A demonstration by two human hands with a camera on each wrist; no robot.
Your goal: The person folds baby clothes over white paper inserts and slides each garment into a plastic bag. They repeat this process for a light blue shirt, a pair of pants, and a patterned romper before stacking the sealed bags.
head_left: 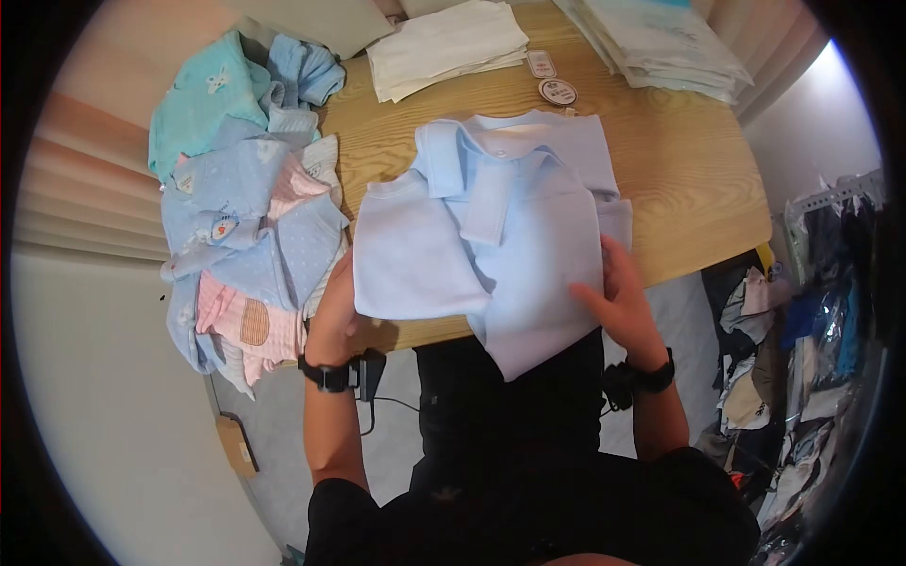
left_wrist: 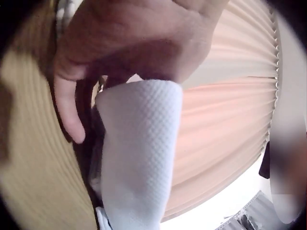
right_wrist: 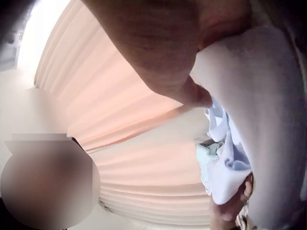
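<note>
Shirt (head_left: 543, 274), pale blue and loosely folded, is held by both hands at the near edge of the worktop (head_left: 698, 179); its collar (head_left: 510, 141) is turned towards the far edge, and its lowest corner is hung past the near edge, over a black-clad lap. The shirt's left side is gripped by the left hand (head_left: 338, 302), whose fingers are curled round the cloth and partly hidden by it. The right side is gripped by the right hand (head_left: 623, 297), the thumb laid on top and the fingers placed at the side edge. A strap is worn on each wrist.

The left end of the worktop is covered by a pile of clothes (head_left: 255, 222) in teal, pale blue and pink. Near the far edge, white sheets (head_left: 448, 47) are stacked, and two tags (head_left: 541, 64) are placed between them and plastic bags (head_left: 661, 42), which are stacked towards the far right corner.
</note>
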